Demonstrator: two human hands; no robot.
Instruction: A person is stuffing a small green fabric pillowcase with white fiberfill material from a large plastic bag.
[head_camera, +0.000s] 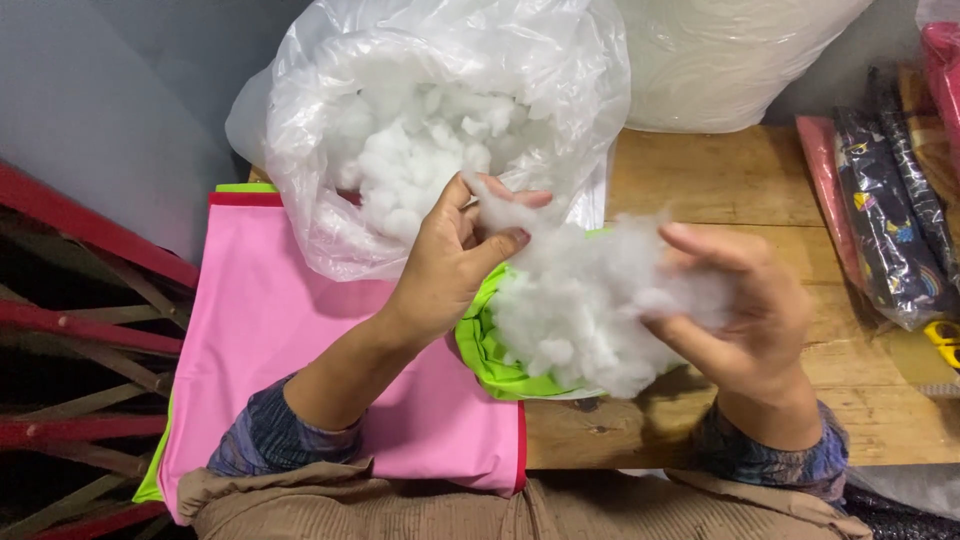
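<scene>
Both hands hold a wad of white stuffing above the desk: the left hand pinches its upper edge between thumb and fingers, and the right hand has its grip curled around the far side. The stuffing sits over a green cover, just before an open plastic bag of more filling, with pink fabric spread beneath the left arm.

Clear plastic bag of white stuffing, far bench left. Second white bag behind. Dark patterned packets on my right.

Bare wooden table open at right, plastic bag blocking ahead, packaged fabrics far right
</scene>
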